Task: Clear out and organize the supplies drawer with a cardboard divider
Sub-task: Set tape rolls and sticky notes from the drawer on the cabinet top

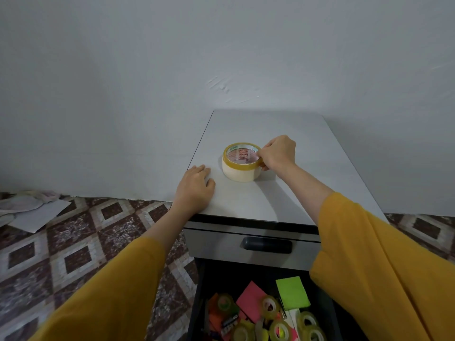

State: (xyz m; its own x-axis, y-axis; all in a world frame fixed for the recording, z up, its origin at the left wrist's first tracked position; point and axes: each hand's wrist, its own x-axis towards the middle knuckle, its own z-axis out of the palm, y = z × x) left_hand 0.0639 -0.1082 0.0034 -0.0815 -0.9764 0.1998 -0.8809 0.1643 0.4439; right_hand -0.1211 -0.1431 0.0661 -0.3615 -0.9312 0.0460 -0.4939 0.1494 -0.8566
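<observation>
Two hands on cabinet top: left hand flat, palm down, fingers relaxed, near front-left corner; right hand pinches rim of upper tape roll, stacked on cream roll. Open drawer below holds one pink pad, one green pad, roughly six small tape rolls.

mustard-yellow sleeves, cream tape roll with red print, maroon-and-white diamond floor, pink and neon-green notes.

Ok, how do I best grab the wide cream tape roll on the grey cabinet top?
Come from above and pinch the wall of the wide cream tape roll: it lies flat, core open upward. The right hand grips its right rim that way.
</observation>
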